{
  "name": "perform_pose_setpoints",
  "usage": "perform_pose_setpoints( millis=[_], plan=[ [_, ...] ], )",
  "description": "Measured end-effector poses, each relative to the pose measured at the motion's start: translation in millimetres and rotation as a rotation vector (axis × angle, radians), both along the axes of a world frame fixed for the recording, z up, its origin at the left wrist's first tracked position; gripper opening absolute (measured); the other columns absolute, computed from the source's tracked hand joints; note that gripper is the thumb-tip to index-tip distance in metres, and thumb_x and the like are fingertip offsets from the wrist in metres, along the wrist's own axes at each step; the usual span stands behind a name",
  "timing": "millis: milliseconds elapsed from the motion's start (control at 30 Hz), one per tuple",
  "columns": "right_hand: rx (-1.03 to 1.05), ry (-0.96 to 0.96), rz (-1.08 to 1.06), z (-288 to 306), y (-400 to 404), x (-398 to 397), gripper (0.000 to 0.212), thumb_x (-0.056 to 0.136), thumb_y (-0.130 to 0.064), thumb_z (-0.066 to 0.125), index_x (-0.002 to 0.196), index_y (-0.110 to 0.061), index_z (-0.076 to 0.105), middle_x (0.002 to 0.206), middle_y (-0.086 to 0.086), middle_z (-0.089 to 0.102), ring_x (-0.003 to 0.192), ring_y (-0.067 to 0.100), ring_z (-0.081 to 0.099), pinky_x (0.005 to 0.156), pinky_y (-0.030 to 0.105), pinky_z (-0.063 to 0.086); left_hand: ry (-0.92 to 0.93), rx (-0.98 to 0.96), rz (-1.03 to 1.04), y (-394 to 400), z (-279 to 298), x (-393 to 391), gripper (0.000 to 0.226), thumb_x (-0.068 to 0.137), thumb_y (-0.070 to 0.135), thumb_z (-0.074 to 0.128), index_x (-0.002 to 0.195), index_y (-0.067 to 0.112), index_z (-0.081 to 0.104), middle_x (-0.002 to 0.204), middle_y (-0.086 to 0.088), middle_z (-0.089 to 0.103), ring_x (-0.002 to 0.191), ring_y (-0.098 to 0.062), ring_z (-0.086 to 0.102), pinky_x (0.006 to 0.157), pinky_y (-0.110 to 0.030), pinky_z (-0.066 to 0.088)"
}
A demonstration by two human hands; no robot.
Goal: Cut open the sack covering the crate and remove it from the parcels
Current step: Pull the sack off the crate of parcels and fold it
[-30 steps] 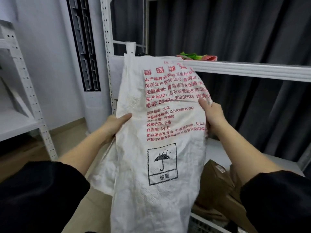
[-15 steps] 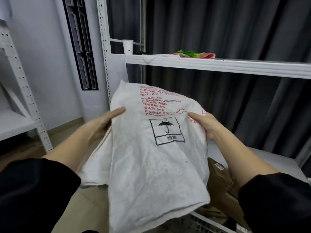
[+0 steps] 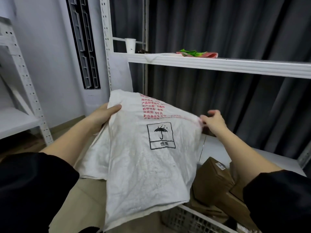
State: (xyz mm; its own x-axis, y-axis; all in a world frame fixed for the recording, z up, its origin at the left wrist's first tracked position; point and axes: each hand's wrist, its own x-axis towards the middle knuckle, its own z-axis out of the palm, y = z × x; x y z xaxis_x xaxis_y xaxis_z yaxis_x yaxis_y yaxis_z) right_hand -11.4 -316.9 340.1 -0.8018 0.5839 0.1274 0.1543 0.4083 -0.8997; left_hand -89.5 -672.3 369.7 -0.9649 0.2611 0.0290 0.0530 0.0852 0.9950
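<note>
Woven sack (image 3: 148, 165): white, red print, umbrella mark; held up between both grips, clear of crate. Left hand (image 3: 101, 118) grip clenched on its left edge. Right hand (image 3: 213, 122) grip pinching its right corner, fingers partly spread. Crate (image 3: 188, 217), below right grip: brown cardboard parcels (image 3: 212, 180) inside

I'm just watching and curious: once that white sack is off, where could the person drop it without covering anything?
The lower shelf board is bare between the sack and the dark curtain. The upper shelf has open board right of the green and pink item. The crate is crowded with brown parcels.
</note>
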Motion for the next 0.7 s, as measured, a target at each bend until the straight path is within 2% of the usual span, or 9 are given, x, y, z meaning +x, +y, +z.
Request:
perform_pose_setpoints(
  millis=[33, 100, 167, 267, 367, 467, 567, 633, 700],
  plan=[
    [0.139, 0.009, 0.05, 5, -4, -1, 0.066, 0.082, -0.038, 0.069, 0.137, -0.016, 0.04, 0.128, 0.004, 0.055, 0.106, 0.019, 0.058, 0.098, 0.039, 0.047, 0.039, -0.034, -0.006, 4, 5, 0, 0.02, 0.096, 0.027, 0.054, 0.114, 0.021, 0.057, 0.104, 0.001, 0.067, 0.091, -0.015, 0.064, 0.076, -0.028, 0.05],
    [0.378, 0.031, 0.344, 17, -23, -2, 0.089, 0.073, -0.045, 0.076, 0.145, -0.023, 0.029, 0.148, 0.001, 0.038, 0.134, 0.017, 0.039, 0.113, 0.042, 0.032, 0.121, -0.116, -0.054, 16, 14, 4, 0.014, 0.095, 0.026, 0.055, 0.108, 0.024, 0.061, 0.105, 0.002, 0.068, 0.095, -0.017, 0.065, 0.085, -0.031, 0.051],
    [0.643, -0.005, 0.57, 27, -52, -4, 0.105, 0.065, -0.053, 0.078, 0.149, -0.029, 0.021, 0.156, -0.007, 0.024, 0.143, 0.013, 0.024, 0.117, 0.043, 0.021, 0.206, -0.186, -0.129, 30, 22, 11, 0.019, 0.094, 0.026, 0.057, 0.113, 0.023, 0.063, 0.109, 0.003, 0.068, 0.096, -0.015, 0.065, 0.086, -0.03, 0.051],
    [0.839, 0.002, 0.636, 21, -82, -11, 0.125, 0.056, -0.063, 0.078, 0.152, -0.031, 0.005, 0.16, -0.011, 0.006, 0.147, 0.009, 0.007, 0.117, 0.038, 0.013, 0.285, -0.241, -0.215, 47, 31, 20, 0.012, 0.094, 0.029, 0.058, 0.102, 0.028, 0.067, 0.106, 0.011, 0.068, 0.093, -0.007, 0.066, 0.086, -0.026, 0.051],
    [0.806, -0.007, 0.61, 7, -85, -16, 0.134, 0.047, -0.076, 0.07, 0.15, -0.035, -0.006, 0.16, -0.015, -0.005, 0.148, 0.008, -0.002, 0.12, 0.043, 0.008, 0.242, -0.245, -0.293, 52, 39, 23, 0.012, 0.093, 0.028, 0.058, 0.093, 0.025, 0.069, 0.096, 0.009, 0.074, 0.088, -0.01, 0.07, 0.08, -0.023, 0.055],
    [0.731, 0.002, 0.625, 8, -89, -9, 0.131, 0.049, -0.071, 0.074, 0.149, -0.038, -0.004, 0.159, -0.017, 0.0, 0.146, 0.006, 0.004, 0.12, 0.041, 0.012, 0.129, -0.178, -0.333, 54, 47, 30, 0.016, 0.094, 0.019, 0.055, 0.088, 0.016, 0.068, 0.081, 0.004, 0.076, 0.074, -0.012, 0.071, 0.069, -0.021, 0.056],
    [0.483, -0.03, 0.7, 8, -94, -6, 0.115, 0.054, -0.055, 0.084, 0.145, -0.042, 0.015, 0.151, -0.017, 0.029, 0.137, 0.007, 0.031, 0.113, 0.035, 0.028, 0.09, -0.163, -0.379, 63, 54, 40, 0.016, 0.092, 0.015, 0.055, 0.086, 0.01, 0.069, 0.082, -0.005, 0.075, 0.073, -0.016, 0.071, 0.074, -0.025, 0.057],
    [0.36, -0.009, 0.703, 0, -95, -8, 0.102, 0.051, -0.057, 0.084, 0.137, -0.039, 0.034, 0.137, -0.019, 0.048, 0.127, 0.006, 0.046, 0.108, 0.038, 0.038, 0.089, -0.15, -0.361, 69, 55, 46, 0.016, 0.092, 0.015, 0.054, 0.084, 0.01, 0.067, 0.075, -0.003, 0.073, 0.069, -0.014, 0.07, 0.068, -0.023, 0.057],
    [0.262, 0.059, 0.645, -9, -97, -10, 0.077, 0.056, -0.048, 0.085, 0.123, -0.038, 0.05, 0.121, -0.019, 0.06, 0.115, 0.002, 0.055, 0.101, 0.034, 0.045, 0.084, -0.105, -0.321, 75, 58, 52, 0.019, 0.092, 0.017, 0.053, 0.077, 0.012, 0.064, 0.065, -0.002, 0.069, 0.061, -0.012, 0.067, 0.059, -0.021, 0.053]
  ],
)
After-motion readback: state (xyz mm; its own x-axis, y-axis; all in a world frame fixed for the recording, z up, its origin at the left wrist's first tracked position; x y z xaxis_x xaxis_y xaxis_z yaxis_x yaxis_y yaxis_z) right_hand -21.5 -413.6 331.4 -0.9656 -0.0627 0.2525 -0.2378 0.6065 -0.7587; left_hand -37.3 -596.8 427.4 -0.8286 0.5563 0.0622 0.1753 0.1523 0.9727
